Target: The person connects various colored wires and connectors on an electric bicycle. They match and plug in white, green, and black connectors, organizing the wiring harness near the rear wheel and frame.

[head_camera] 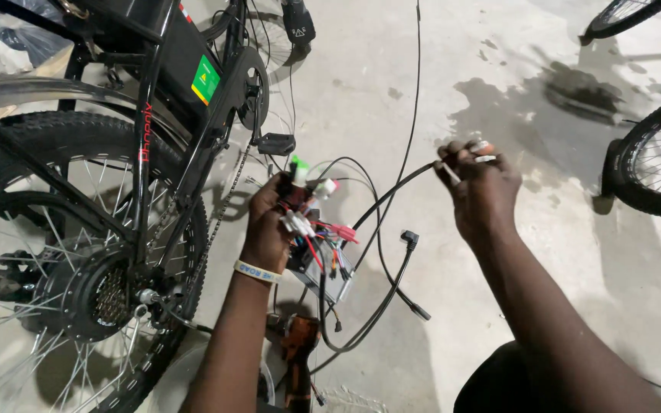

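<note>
My left hand (pixel 268 226) grips a bundle of wires with white, green and red connectors (pixel 305 206), which run from a small silver controller box (pixel 329 277) hanging just below the hand. My right hand (pixel 482 191) is raised to the right and pinches the end of a black cable (pixel 392 187) between its fingertips, with a small connector at the tip. That cable loops down and back toward the box. Another black cable with a plug end (pixel 409 239) dangles between my two hands. A pale wristband sits on my left wrist.
A black electric bicycle (pixel 162 99) stands at left, its rear wheel with hub motor (pixel 86 294), chain and pedal (pixel 277 143) close to my left hand. An orange power tool (pixel 300 356) lies on the concrete floor below. Other bicycle wheels (pixel 656 164) stand at right.
</note>
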